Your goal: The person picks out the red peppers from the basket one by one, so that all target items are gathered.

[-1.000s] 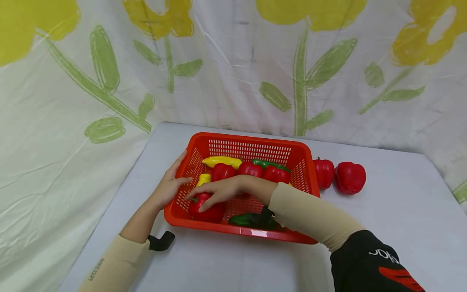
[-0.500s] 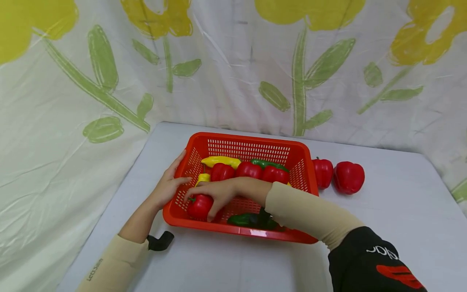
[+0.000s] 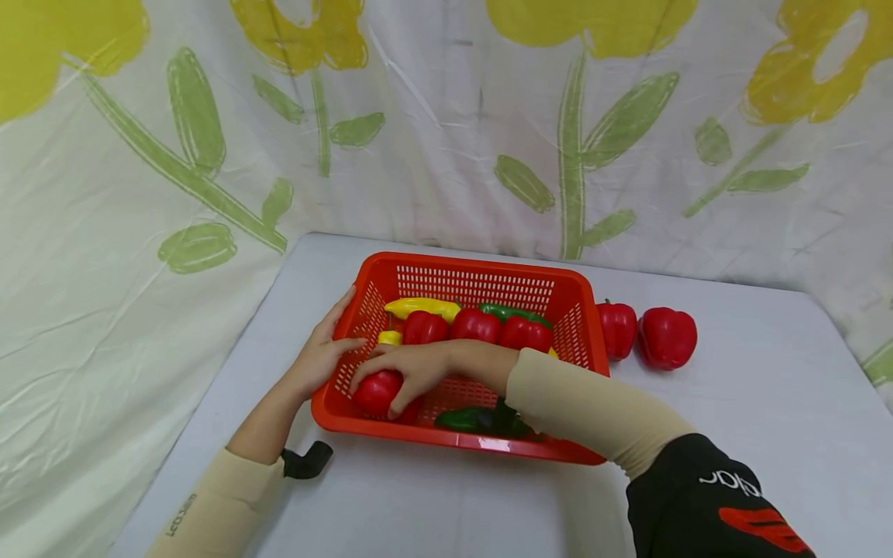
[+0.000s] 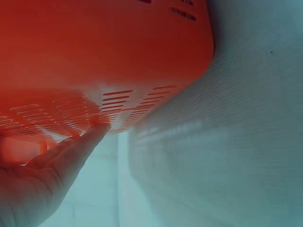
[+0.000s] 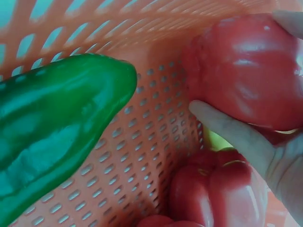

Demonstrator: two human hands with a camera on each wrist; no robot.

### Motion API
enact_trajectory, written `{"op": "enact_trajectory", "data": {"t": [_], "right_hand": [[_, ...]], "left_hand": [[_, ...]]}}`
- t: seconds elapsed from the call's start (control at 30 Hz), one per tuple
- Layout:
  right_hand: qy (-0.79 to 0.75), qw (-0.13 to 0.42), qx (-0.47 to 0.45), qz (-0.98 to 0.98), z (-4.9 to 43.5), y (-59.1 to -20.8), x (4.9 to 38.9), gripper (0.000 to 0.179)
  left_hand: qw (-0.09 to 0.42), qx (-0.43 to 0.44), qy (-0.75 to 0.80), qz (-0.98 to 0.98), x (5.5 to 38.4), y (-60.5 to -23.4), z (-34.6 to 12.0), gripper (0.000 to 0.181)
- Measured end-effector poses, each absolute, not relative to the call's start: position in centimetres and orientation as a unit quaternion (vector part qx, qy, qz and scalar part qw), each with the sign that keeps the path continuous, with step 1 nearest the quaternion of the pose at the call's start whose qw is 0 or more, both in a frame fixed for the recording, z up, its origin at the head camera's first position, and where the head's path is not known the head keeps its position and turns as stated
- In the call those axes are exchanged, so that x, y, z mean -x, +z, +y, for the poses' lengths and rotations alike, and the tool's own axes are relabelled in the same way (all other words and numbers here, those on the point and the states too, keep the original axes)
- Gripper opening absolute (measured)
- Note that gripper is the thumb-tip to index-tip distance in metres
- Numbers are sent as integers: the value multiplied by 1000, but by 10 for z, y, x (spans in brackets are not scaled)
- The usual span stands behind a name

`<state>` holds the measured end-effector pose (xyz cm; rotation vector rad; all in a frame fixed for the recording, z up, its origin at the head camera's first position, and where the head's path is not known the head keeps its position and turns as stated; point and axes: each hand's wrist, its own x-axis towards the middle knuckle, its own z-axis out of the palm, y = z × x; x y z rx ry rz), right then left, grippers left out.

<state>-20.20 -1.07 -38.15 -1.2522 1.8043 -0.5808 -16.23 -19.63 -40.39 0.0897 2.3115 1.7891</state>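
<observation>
My right hand grips a red bell pepper in the near left corner of the red plastic basket. In the right wrist view its thumb lies along the side of that pepper. The left hand holds the basket's left side, thumb over the rim. Its fingers lie against the slotted outer wall in the left wrist view. Along the basket's near wall lies a long green pepper, partly covered by the right forearm in the head view.
Inside the basket's far half sit red bell peppers, a long yellow pepper and another green pepper. A small yellow piece shows at the left. Two red bell peppers stand on the white table, right of the basket.
The right hand's fingers have gone from lying spread over the red bell pepper to closing around it. The pepper has turned, and its green stem no longer shows. The left hand stays put.
</observation>
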Motion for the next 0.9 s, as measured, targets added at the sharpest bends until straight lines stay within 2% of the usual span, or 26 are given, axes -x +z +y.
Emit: {"op": "enact_trajectory", "data": {"t": [0.2, 0.47, 0.9], "right_hand": [[-215, 411, 508, 726, -15, -378, 203, 56], [-210, 428, 497, 725, -15, -376, 206, 52], [-254, 411, 466, 741, -4, -363, 206, 57]], "left_hand": [[104, -30, 607, 787, 162, -402, -197, 74], [106, -37, 609, 785, 162, -402, -199, 74], [110, -39, 613, 782, 163, -405, -198, 73]]}}
